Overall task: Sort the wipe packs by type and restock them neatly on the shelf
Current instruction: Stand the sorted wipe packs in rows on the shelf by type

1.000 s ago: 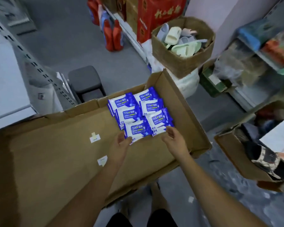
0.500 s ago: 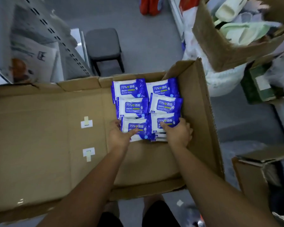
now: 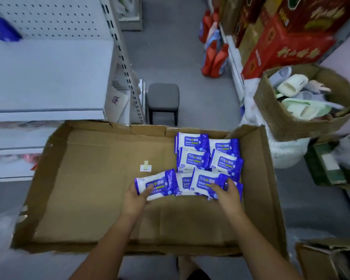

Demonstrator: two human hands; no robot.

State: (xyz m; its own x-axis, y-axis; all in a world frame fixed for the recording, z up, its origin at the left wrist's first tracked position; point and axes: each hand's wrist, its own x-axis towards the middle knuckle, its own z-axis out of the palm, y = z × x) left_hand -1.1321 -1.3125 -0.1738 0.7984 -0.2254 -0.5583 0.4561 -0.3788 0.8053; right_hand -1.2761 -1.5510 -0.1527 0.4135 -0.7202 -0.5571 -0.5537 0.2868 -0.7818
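At the upper left of the frame stands a white metal shelf (image 3: 49, 77). A blurred blue shape (image 3: 2, 29) sits at its far left edge, too smeared to name. Below it, across the centre, lies a wide shallow brown cardboard box (image 3: 89, 199). Just left of centre the left hand (image 3: 135, 197) grips a blue-and-white plastic wipe pack (image 3: 156, 183), thumb over its face, the pack tilted and just beside the rest. To the right, the right hand (image 3: 228, 194) curls its fingers over the nearest pack (image 3: 207, 181) of the stacked matching packs (image 3: 208, 156) in the box's right corner.

The slick film could slip from a one-handed grip on the way to the shelf. Pulling the nearest pack may also drag its neighbours askew. The legible print reads alike, so a different type might pass unnoticed.
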